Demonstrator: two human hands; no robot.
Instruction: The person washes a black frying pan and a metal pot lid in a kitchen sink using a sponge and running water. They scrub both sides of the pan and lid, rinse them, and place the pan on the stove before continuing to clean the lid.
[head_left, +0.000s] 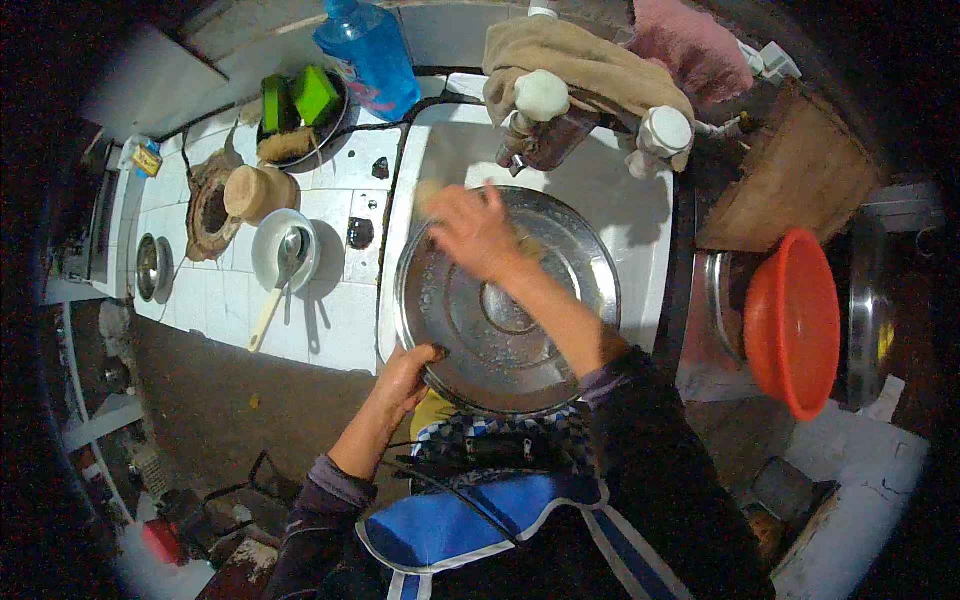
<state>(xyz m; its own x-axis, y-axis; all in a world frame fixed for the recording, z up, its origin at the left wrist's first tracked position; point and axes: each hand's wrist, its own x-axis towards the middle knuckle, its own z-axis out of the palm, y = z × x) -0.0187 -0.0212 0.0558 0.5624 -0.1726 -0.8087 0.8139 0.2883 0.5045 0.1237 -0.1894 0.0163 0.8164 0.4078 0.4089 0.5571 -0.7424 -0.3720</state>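
Observation:
A wide, round metal basin (502, 315) with drops of water on it is held over the near part of a white sink (630, 217). My left hand (409, 375) grips its lower left rim, the thumb lying over the edge. Above the basin's upper left part, my right hand (469, 229) is blurred; a yellowish thing (430, 196), perhaps a sponge, shows at its fingertips, but the grip is not clear. Beyond the basin, a metal tap (517, 159) points into the sink, with a tan cloth (585, 64) draped over the pipes behind.
On the white tiled counter stand a bowl (262, 244) with spoons, a round wooden-looking block (247, 193), a dish with green sponges (315, 96) and a brush (287, 145), and a blue liquid bottle (375, 67). An orange plastic basin (795, 322) leans at the right beside metal ware.

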